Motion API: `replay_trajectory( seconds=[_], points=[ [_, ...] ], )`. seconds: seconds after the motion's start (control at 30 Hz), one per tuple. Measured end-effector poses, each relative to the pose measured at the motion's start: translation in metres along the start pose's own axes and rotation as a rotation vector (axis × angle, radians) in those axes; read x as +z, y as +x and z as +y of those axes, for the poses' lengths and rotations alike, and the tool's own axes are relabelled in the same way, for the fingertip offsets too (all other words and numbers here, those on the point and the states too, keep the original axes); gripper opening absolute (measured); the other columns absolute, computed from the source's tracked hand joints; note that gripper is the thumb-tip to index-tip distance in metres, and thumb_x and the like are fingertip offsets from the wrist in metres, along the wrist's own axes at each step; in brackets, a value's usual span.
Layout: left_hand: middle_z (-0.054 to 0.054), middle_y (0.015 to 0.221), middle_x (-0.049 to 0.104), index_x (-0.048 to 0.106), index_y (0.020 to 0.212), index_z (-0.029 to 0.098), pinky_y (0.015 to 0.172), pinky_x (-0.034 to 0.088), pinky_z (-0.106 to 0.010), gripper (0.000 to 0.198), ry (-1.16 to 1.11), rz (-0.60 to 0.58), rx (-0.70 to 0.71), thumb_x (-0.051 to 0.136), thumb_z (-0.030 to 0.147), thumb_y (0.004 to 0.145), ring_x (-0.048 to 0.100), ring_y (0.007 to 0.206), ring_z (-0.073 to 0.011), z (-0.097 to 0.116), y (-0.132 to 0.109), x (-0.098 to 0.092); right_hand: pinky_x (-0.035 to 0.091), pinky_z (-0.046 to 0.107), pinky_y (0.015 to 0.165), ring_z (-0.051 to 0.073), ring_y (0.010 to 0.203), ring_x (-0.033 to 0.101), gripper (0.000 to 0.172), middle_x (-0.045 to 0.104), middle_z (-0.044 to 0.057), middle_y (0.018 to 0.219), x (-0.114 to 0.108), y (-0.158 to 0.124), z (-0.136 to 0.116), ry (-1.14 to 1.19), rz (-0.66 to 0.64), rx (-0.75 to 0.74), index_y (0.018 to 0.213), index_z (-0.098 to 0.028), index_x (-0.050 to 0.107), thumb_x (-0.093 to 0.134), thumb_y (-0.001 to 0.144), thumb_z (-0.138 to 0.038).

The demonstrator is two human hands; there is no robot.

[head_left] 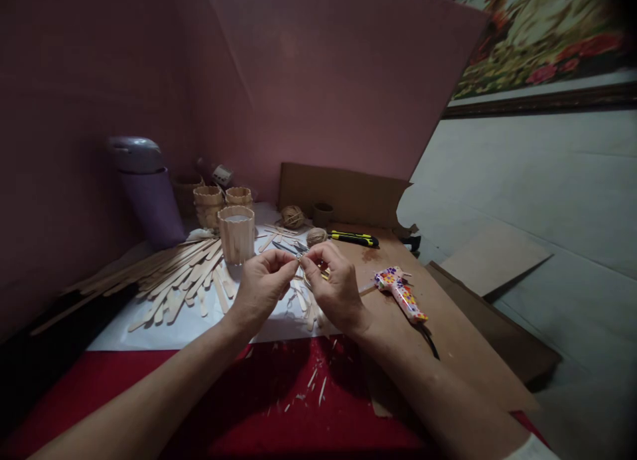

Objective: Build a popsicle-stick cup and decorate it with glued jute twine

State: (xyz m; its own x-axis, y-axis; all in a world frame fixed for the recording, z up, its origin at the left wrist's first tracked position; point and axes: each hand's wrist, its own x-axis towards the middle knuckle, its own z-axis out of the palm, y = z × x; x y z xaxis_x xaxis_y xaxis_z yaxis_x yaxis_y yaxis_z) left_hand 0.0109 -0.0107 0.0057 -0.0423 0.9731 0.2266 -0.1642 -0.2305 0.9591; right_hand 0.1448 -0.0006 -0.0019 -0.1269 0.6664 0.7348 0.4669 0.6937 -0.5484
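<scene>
My left hand (266, 281) and my right hand (334, 284) meet over the white paper, thumbs and forefingers pinched together. Between their fingertips is a tiny, pale, loop-like thing (299, 255), too small to name. Just behind the hands lie metal blades (283, 247), partly hidden by the fingers. A cup-shaped holder made of craft sticks (237, 237) stands upright to the left of my left hand. A ball of twine (316, 236) sits beyond my right hand. Short cut pieces of stick (311, 312) lie beneath the hands.
Many loose craft sticks (184, 274) fan out at the left. Behind them stand a purple tumbler (153, 204) and more stick-covered cups (208, 204). A yellow-black utility knife (354, 238) and a flowered glue gun (401, 294) rest on the brown board (462, 344). Splinters litter the red cloth (223, 407).
</scene>
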Motion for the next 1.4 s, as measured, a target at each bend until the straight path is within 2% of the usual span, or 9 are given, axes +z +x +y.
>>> replay_trajectory(
  seconds=[0.3,0.53,0.67,0.77,0.87,1.0,1.23,1.4],
  points=[
    [0.006,0.043,0.046,0.059,0.065,0.014,0.035,0.024,-0.016,0.023,-0.066,-0.008,0.000,0.073,0.031,0.066,0.036,0.036,-0.0042,-0.001,0.001,0.000,0.041,0.031,0.068,0.017,0.075,0.052,0.013,0.058,0.003,0.079,-0.002,0.004,0.002,0.030,-0.049,-0.009,0.074,-0.019,0.055,0.053,0.086,-0.020],
    [0.006,0.043,0.046,0.060,0.064,0.013,0.034,0.022,-0.016,0.026,-0.118,-0.033,-0.043,0.077,0.033,0.063,0.036,0.034,-0.0037,0.000,0.001,-0.002,0.040,0.027,0.058,0.013,0.062,0.048,0.017,0.056,-0.001,0.066,-0.003,0.012,0.008,0.281,-0.149,0.229,0.071,-0.018,0.059,0.060,0.081,-0.031],
    [0.007,0.040,0.043,0.058,0.058,0.014,0.034,0.020,-0.017,0.030,-0.141,-0.014,-0.095,0.080,0.034,0.060,0.033,0.033,-0.0032,-0.001,0.003,-0.004,0.041,0.027,0.057,0.013,0.062,0.049,0.016,0.057,0.000,0.067,-0.002,0.011,0.009,0.268,-0.163,0.227,0.071,-0.018,0.060,0.061,0.081,-0.030],
    [0.008,0.039,0.039,0.055,0.056,0.014,0.033,0.018,-0.017,0.032,-0.171,0.001,-0.138,0.080,0.034,0.058,0.030,0.032,-0.0027,-0.001,0.004,-0.003,0.043,0.028,0.060,0.014,0.067,0.053,0.016,0.060,0.002,0.073,-0.001,0.007,0.006,0.180,-0.111,0.158,0.078,-0.018,0.061,0.055,0.088,-0.029],
    [0.009,0.040,0.036,0.053,0.056,0.015,0.032,0.016,-0.016,0.032,-0.213,-0.008,-0.168,0.079,0.034,0.059,0.027,0.032,-0.0019,0.001,0.004,-0.002,0.043,0.030,0.065,0.016,0.071,0.054,0.014,0.061,0.004,0.081,-0.003,0.001,0.002,-0.001,-0.056,0.017,0.084,-0.018,0.059,0.052,0.091,-0.028],
    [0.010,0.040,0.035,0.052,0.056,0.015,0.033,0.015,-0.016,0.033,-0.227,-0.031,-0.178,0.079,0.033,0.059,0.025,0.033,-0.0016,0.002,0.003,-0.002,0.041,0.031,0.066,0.016,0.069,0.054,0.012,0.062,0.005,0.080,-0.003,-0.003,0.000,-0.217,-0.057,-0.105,0.082,-0.018,0.057,0.054,0.090,-0.027],
    [0.009,0.041,0.039,0.056,0.058,0.014,0.034,0.017,-0.016,0.032,-0.212,-0.004,-0.157,0.080,0.034,0.058,0.029,0.034,-0.0023,0.000,0.003,-0.002,0.040,0.030,0.065,0.017,0.070,0.055,0.014,0.062,0.005,0.079,-0.002,-0.004,0.000,-0.384,-0.076,-0.214,0.081,-0.019,0.057,0.048,0.092,-0.023],
    [0.008,0.040,0.039,0.056,0.057,0.014,0.034,0.017,-0.017,0.029,-0.205,-0.008,-0.163,0.079,0.031,0.058,0.030,0.033,-0.0025,0.000,0.002,-0.001,0.038,0.033,0.065,0.020,0.072,0.054,0.021,0.064,0.007,0.078,-0.003,-0.006,-0.002,-0.621,-0.104,-0.419,0.078,-0.020,0.060,0.045,0.093,-0.020]
  ],
)
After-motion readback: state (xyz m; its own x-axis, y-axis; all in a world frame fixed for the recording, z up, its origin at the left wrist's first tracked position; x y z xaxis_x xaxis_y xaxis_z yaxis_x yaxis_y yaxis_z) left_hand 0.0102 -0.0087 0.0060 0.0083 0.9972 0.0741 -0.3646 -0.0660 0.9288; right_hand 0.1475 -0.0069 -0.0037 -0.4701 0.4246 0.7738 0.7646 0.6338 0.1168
